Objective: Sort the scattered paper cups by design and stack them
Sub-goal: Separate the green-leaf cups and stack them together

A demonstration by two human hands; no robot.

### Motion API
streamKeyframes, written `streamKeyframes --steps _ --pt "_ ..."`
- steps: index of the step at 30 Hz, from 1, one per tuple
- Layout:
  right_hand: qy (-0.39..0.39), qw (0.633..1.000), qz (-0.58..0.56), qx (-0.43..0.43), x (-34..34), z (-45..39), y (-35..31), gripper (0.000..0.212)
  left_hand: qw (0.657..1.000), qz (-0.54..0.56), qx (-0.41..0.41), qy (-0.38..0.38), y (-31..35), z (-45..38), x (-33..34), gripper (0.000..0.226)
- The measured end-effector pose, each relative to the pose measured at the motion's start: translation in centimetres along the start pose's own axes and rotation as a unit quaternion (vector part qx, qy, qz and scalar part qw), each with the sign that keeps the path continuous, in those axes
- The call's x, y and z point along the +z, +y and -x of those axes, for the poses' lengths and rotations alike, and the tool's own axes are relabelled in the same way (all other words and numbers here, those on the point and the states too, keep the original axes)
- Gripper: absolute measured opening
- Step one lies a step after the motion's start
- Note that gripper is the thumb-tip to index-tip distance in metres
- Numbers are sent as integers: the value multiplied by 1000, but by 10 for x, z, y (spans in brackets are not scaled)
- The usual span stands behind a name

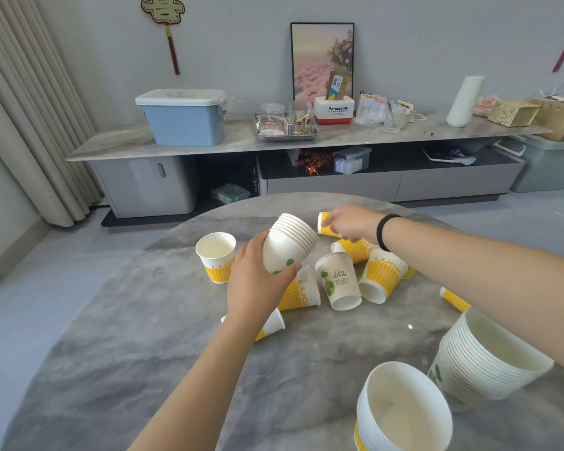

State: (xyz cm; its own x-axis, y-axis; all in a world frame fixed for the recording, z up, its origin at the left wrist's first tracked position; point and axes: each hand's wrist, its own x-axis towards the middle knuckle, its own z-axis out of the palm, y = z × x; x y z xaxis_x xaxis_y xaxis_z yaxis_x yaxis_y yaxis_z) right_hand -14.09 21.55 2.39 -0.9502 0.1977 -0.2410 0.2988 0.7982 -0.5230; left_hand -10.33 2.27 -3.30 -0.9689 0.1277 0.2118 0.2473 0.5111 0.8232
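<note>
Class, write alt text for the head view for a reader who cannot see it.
The left hand holds a tilted stack of green-leaf cups over a marble table while the right hand reaches a fallen yellow cup. Loose cups lie between; two taller stacks stand near.

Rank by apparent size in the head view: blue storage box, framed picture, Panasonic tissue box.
1. blue storage box
2. framed picture, close to the box in apparent size, so that order is unsure
3. Panasonic tissue box, clearly smallest
</note>
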Motion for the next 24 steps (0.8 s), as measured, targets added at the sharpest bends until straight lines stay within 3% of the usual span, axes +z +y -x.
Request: streamKeyframes --steps 2,6,10,14,16,20,24 --pt "-50 983 178 2 9 0 16 35 1000 -8 -3 2 -1 0 1 67" --pt "-52 966 254 11 18 5 21 36 1000 -17 3 -1 -2 -1 3 68" --pt "-51 986 161 14 6 8 19 30 1000 -2 0 -6 -2 2 1 67" --pt "59 998 9 -30 -14 27 9 24 1000 0 1 -16 4 10 -5 66" --pt "134 989 -53 -34 -19 36 6 26 1000 5 0 -21 10 14 -8 65" --pt "249 967 -46 -32 -29 60 9 23 999 -15 0 -32 28 25 -19 68" --pt "264 952 -138 -66 -40 92 10 22 997 -47 16 -58 49 40 -25 69"
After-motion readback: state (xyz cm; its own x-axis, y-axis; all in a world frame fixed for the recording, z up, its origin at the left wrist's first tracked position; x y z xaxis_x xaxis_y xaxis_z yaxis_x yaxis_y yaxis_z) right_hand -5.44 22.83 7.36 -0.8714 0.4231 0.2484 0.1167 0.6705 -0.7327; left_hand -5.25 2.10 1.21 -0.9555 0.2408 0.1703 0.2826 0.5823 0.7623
